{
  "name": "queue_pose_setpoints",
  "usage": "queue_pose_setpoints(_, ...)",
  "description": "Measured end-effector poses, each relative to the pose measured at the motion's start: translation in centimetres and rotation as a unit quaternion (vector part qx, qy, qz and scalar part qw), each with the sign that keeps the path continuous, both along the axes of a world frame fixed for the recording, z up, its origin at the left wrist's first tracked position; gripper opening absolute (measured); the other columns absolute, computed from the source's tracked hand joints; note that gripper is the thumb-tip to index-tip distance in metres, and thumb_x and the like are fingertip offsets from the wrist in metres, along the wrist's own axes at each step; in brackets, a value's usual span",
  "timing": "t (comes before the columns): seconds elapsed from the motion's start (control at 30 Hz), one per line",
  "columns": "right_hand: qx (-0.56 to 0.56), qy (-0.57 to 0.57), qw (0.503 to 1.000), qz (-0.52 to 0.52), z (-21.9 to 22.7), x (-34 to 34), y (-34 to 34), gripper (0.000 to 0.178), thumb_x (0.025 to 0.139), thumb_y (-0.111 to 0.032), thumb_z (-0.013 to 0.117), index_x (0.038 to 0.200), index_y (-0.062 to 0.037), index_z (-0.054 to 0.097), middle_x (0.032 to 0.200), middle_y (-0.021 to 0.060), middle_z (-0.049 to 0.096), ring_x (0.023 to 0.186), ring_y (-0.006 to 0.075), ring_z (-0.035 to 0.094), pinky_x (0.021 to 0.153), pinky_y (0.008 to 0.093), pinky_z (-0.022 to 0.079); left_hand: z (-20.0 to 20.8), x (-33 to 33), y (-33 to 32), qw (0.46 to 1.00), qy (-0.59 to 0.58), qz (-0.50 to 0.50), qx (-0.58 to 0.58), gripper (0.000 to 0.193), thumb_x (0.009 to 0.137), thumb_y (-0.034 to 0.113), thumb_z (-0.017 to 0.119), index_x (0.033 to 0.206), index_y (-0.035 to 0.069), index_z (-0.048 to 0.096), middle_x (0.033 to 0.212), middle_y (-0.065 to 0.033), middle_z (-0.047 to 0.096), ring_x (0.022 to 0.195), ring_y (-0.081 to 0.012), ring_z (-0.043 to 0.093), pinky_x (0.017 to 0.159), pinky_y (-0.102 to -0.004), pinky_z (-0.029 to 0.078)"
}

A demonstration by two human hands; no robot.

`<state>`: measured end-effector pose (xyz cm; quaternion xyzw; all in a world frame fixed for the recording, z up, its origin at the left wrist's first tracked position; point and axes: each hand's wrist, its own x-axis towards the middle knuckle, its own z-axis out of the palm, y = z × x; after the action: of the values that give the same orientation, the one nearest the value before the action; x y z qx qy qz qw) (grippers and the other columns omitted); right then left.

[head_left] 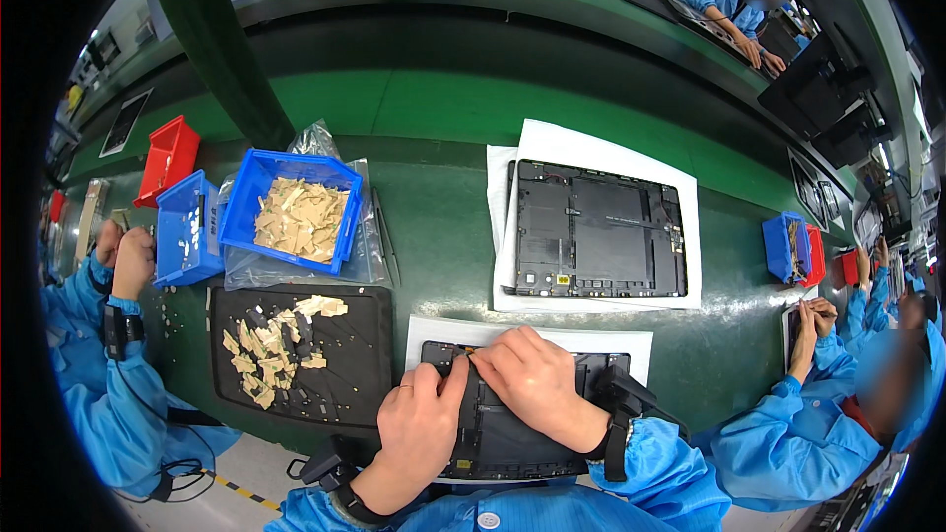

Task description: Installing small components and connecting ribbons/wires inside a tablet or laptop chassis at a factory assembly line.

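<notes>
A dark tablet housing (532,424) lies on a white sheet (631,343) right in front of me. Both hands meet at its upper left edge, beside a small orange piece (471,350). My left hand (422,426) is closed, with its index fingertip pressed down at that edge. Pinched fingers of my right hand (532,379) touch the same spot from the right. Whatever sits between the fingertips is too small or hidden to name. The right hand and forearm cover much of the housing's middle.
A black tray (378,355) with tan pieces stands left of my hands. Behind it are a blue bin (345,254) of tan pieces, another blue bin (197,236) and tweezers (384,236). A second housing (611,227) lies beyond mine. Co-workers sit on both sides.
</notes>
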<state>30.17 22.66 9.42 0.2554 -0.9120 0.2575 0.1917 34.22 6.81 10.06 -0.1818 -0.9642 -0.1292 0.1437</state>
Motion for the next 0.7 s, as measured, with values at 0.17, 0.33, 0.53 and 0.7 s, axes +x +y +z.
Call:
queue_pose_setpoints(0.17, 0.028, -0.012, 1.000, -0.007, 0.4, 0.2, 0.0, 0.016, 0.070, -0.014, 0.073, 0.078, -0.0098, 0.060, 0.073, 0.0024, 0.053, 0.066, 0.0194, 0.057, 0.052, 0.0296, 0.047, 0.3, -0.2, 0.1, 1.000, -0.008, -0.005, -0.024, 0.030, 0.075, 0.010, 0.060, 0.104, 0.011, 0.065, 0.074, -0.0033, 0.042, 0.065, -0.0153, 0.053, 0.051, -0.0254, 0.044)
queue_pose_setpoints(0.33, -0.012, -0.083, 0.994, -0.072, 1.2, 0.0, -0.1, 0.025, 0.072, -0.015, 0.074, 0.090, -0.0075, 0.058, 0.078, 0.0058, 0.056, 0.067, 0.0243, 0.061, 0.055, 0.0330, 0.049, 0.3, -0.2, -0.1, 0.999, -0.015, -0.006, -0.043, 0.031, 0.075, 0.009, 0.059, 0.105, 0.012, 0.065, 0.074, -0.0036, 0.042, 0.067, -0.0156, 0.053, 0.052, -0.0260, 0.044)
queue_pose_setpoints(0.53, -0.062, -0.200, 0.978, -0.018, 1.6, -0.7, 2.2, 0.026, 0.078, -0.015, 0.066, 0.103, -0.0109, 0.058, 0.091, 0.0039, 0.056, 0.084, 0.0201, 0.062, 0.061, 0.0314, 0.052, 1.0, -0.1, -0.1, 0.999, -0.039, -0.007, -0.017, 0.036, 0.073, 0.006, 0.057, 0.107, 0.011, 0.066, 0.076, -0.0043, 0.044, 0.068, -0.0182, 0.054, 0.056, -0.0292, 0.047)
queue_pose_setpoints(0.7, 0.150, -0.052, 0.982, 0.097, 1.9, 0.3, 2.5, 0.034, 0.073, -0.011, 0.059, 0.107, -0.0147, 0.063, 0.098, 0.0013, 0.054, 0.084, 0.0158, 0.057, 0.061, 0.0257, 0.052, 0.7, -0.2, -0.2, 0.999, -0.041, -0.004, -0.012, 0.037, 0.072, 0.004, 0.058, 0.107, 0.011, 0.066, 0.076, -0.0044, 0.045, 0.069, -0.0185, 0.055, 0.056, -0.0297, 0.047)
